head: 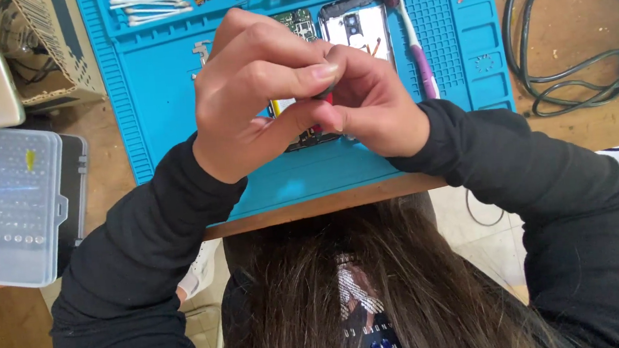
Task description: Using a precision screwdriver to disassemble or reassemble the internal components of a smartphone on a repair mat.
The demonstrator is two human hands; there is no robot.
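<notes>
Overhead, head view: left hand [256, 101] and right hand [374, 102] pressed together, both grips pinched on one small dark part [326, 90], mostly hidden, held above the blue mat [162, 82] on the surface. One opened phone [357, 27] with green board exposed. One purple toothbrush [413, 37]. Three cotton swabs [149, 10]. One clear screw box [6, 205]

1. Cardboard box [49, 47]: top left, on the wooden bench just beside the blue mat's left edge; brown, rectangular, with rows of dark printed lines on its side face.
2. Clear plastic case [9, 205]: left edge, below the box; rectangular, translucent lid with a front clasp, rows of small metal bits inside, 1 yellow piece and 1 red piece showing through.

No screens or signs can be made out.
</notes>
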